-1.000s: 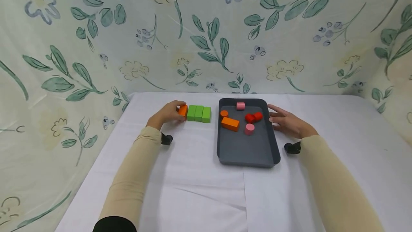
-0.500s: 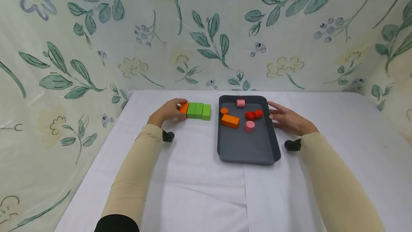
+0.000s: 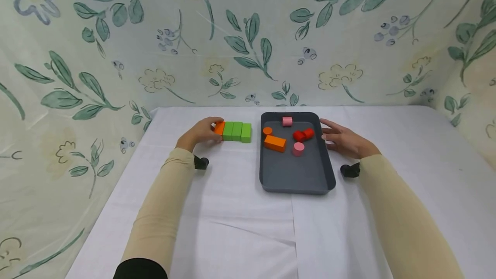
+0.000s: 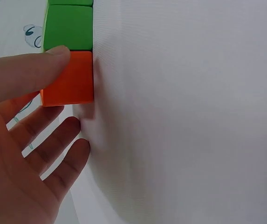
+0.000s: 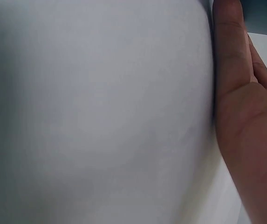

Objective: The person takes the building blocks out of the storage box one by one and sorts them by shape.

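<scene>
At the left end of a row of three green blocks, my left hand pinches an orange block between thumb and fingers. The left wrist view shows the thumb across the front of this block, its tip at the seam with the neighbouring green block; the other fingers lie spread behind and below. My right hand is at the right side of a dark grey tray, fingers extended along its wall. In the right wrist view, a corner of the tray shows beyond the fingers.
Inside the tray are an orange rectangular block, an orange cylinder, pink cylinders and red pieces. A white cloth covers the table, and a floral curtain hangs along its back edge.
The orange block in my left hand has shifted slightly right and now sits flush against the green row. The right hand stays at the tray; the head view has tilted slightly.
</scene>
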`<state>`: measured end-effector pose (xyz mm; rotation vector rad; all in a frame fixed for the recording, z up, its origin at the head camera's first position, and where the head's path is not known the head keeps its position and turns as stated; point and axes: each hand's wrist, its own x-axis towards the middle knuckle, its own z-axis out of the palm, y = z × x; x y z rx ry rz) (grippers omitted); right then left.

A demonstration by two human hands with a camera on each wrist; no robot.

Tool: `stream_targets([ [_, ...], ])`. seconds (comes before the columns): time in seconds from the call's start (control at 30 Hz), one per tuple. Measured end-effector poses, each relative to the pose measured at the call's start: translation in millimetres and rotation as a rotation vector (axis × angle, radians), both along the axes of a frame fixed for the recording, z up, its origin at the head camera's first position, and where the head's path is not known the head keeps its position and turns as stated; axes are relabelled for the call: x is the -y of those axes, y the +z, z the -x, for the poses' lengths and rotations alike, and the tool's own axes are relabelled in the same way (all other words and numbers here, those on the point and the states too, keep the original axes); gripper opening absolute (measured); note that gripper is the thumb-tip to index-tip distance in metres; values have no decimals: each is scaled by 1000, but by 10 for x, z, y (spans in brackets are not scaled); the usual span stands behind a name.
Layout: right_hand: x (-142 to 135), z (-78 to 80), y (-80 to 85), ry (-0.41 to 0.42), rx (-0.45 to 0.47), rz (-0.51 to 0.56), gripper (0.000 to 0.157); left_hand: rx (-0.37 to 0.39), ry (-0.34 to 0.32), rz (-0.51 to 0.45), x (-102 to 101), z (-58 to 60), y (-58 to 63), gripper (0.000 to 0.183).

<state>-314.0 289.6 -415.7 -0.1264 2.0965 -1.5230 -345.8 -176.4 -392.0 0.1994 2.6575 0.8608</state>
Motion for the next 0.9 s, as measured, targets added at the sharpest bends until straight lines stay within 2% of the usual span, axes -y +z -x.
stream_targets([
  [0.1, -8, 7, 16, -3, 3, 1, 78, 1, -6, 5, -14, -12, 23, 78],
  [0.2, 8, 23, 39, -1, 3, 3, 78, -53, -44, 45, -15, -26, 73, 80],
  [0.37, 75, 64, 72, 20, -22, -21, 77, -246, -114, 159, -92, -108, 299, 67],
  [0.47, 95, 69, 81, 21, -30, -36, 77, -364, -158, 191, -299, -194, 487, 54],
  [0.53, 90, 64, 80, 14, -29, -44, 77, -413, -208, 206, -509, -256, 604, 46],
  [0.6, 76, 56, 69, 7, -30, -53, 77, -426, -270, 230, -751, -319, 700, 41],
  [0.7, 50, 42, 47, -2, -30, -54, 77, -401, -373, 300, -1104, -406, 785, 38],
  [0.8, 22, 27, 20, -8, -20, -37, 77, -368, -443, 370, -1388, -471, 784, 38],
  [0.9, -2, 9, -2, -6, -14, -25, 76, -326, -460, 451, -1615, -520, 733, 35],
])
